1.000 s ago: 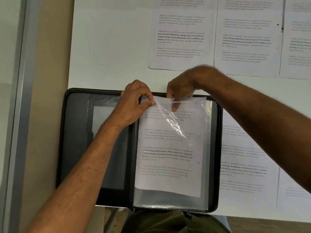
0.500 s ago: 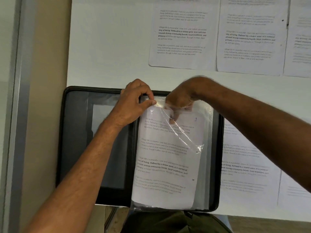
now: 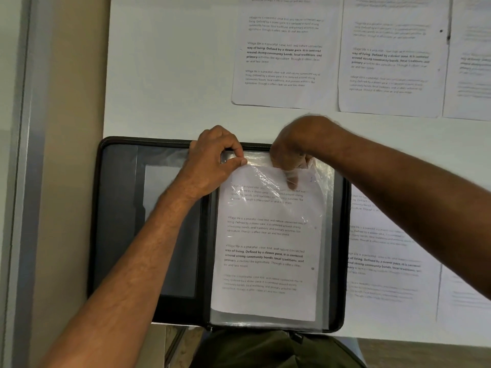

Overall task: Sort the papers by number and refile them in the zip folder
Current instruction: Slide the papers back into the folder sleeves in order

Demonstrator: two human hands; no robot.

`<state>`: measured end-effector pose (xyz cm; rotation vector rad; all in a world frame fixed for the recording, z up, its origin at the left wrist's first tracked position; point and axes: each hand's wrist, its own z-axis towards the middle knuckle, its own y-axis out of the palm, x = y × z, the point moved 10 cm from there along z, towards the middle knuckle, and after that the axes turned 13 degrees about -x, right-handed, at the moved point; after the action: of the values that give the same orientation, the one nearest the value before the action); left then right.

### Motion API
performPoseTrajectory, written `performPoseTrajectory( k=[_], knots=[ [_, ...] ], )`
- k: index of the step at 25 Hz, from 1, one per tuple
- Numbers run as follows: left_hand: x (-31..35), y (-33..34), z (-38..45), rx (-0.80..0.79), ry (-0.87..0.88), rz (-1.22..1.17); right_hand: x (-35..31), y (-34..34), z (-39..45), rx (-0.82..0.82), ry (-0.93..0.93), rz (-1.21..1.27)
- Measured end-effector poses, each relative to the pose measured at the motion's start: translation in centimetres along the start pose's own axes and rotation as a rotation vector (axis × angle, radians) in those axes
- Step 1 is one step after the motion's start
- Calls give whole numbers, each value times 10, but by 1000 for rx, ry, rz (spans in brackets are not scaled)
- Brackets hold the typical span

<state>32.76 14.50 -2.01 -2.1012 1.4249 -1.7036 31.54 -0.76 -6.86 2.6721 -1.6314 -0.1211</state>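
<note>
Two hands of mine work at the top edge of the open zip folder (image 3: pixel 119 221), which lies flat on the white table (image 3: pixel 164 75) in front of me. My left hand (image 3: pixel 212 163) pinches the upper left corner of the clear plastic sleeve (image 3: pixel 325 235) between thumb and forefinger, holding it near the folder's spine. My right hand (image 3: pixel 291 155) is curled over the top of the same sleeve, its fingers (image 3: pixel 292 181) tucked down into the opening and seen through the crinkled plastic, pressing on the printed sheet (image 3: pixel 265 261). I cannot tell whether those fingers pinch the sheet or only push on it.

That sheet sits on the folder's right half, inside the sleeve at its upper end, tilted a little so its lower left corner leans toward the spine. Its bottom edge stops just short of the sleeve's bottom. The folder's left half shows a dark pocket panel (image 3: pixel 164 229), partly covered by my left forearm.

Several more printed papers lie on the table: two (image 3: pixel 287 62) (image 3: pixel 393 62) beyond the folder, side by side and nearly touching, a third (image 3: pixel 473 62) at the far right edge, and others (image 3: pixel 385 274) to the right of the folder, partly hidden under my right forearm.
</note>
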Motion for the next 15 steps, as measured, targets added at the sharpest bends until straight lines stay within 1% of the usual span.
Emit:
performPoseTrajectory(
  k=[2,7,9,10,11,13,14,15],
  knots=[
    [0,1,0,-6,-3,6,-4,4,0,-28,20,-39],
    [0,2,3,-10,-18,34,-4,6,0,-2,43,-61],
    [0,2,3,-10,-25,41,-2,12,2,-40,-12,-22],
    [1,1,3,-6,-26,44,0,14,1,-49,-81,58],
    [1,1,3,3,-29,48,2,14,-3,-34,-165,202],
    [1,0,1,31,-35,59,21,10,-19,59,-286,567],
    [1,0,-1,46,-35,63,32,9,-28,124,-323,680],
    [2,0,-2,62,-32,71,39,10,-37,179,-365,721]
  ],
)
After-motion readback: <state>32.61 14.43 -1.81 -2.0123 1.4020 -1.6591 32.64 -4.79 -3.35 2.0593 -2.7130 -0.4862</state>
